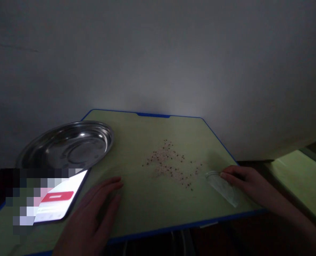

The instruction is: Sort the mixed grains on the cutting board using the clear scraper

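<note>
My right hand (241,180) pinches the upper edge of a small translucent whitish plastic piece (223,187) at the right of the table. I cannot tell whether that piece is a bag or a thin cup. To its left, pale grains mixed with small dark bits (171,163) lie scattered across the middle of the tabletop. Near the front left, my left hand (96,209) is open and holds nothing, its fingers stretched out over the table, between a lit phone or tablet (58,199) and the scattered grains.
A wide, shiny metal basin (75,145) stands at the left, above the partly blurred-out screen. The pale table (136,128) has a blue rim and meets a grey wall (158,64) at the back. Another light surface (299,174) is at the far right.
</note>
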`<state>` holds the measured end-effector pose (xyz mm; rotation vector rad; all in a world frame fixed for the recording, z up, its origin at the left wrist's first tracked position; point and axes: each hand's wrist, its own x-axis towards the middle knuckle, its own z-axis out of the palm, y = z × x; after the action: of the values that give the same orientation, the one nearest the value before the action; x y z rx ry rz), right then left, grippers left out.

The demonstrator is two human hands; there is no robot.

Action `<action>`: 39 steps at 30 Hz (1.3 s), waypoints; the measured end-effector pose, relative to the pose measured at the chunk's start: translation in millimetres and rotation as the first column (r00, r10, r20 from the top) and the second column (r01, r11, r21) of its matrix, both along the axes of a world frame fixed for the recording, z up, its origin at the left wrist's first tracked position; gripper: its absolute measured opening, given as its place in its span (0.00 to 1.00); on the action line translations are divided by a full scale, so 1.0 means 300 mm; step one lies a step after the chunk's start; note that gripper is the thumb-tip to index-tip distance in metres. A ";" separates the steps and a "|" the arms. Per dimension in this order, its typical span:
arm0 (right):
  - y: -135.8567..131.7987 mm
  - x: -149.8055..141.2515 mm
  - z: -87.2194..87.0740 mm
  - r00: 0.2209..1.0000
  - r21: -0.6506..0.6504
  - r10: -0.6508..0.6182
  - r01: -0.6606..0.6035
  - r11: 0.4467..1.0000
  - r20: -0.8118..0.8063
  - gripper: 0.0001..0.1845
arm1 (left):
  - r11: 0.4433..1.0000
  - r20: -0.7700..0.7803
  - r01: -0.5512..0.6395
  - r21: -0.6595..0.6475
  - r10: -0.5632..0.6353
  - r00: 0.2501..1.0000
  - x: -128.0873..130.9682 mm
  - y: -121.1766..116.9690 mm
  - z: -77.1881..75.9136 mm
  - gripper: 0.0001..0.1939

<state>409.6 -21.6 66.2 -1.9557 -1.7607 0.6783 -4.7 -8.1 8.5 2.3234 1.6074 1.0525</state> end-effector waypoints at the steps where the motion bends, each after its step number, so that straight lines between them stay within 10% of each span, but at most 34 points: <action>1: -0.009 0.008 -0.007 1.000 -0.011 -0.010 0.010 1.000 0.009 0.18 | 1.000 -0.008 -0.003 0.005 0.003 1.000 -0.001 0.001 -0.001 0.15; 20: 0.103 -0.350 -0.064 0.967 0.062 0.237 -0.232 0.971 -0.093 0.10 | 0.995 0.000 -0.019 -0.097 0.019 1.000 -0.018 0.007 0.009 0.16; 39: -0.040 -0.214 -0.053 0.959 -0.080 0.274 -0.279 0.957 -0.069 0.16 | 1.000 -0.065 0.011 0.006 -0.010 0.998 0.009 0.004 0.012 0.14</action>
<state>345.4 -33.5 50.3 -1.7403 -2.0215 0.9109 -2.0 -6.9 12.2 2.3914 1.6149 0.9907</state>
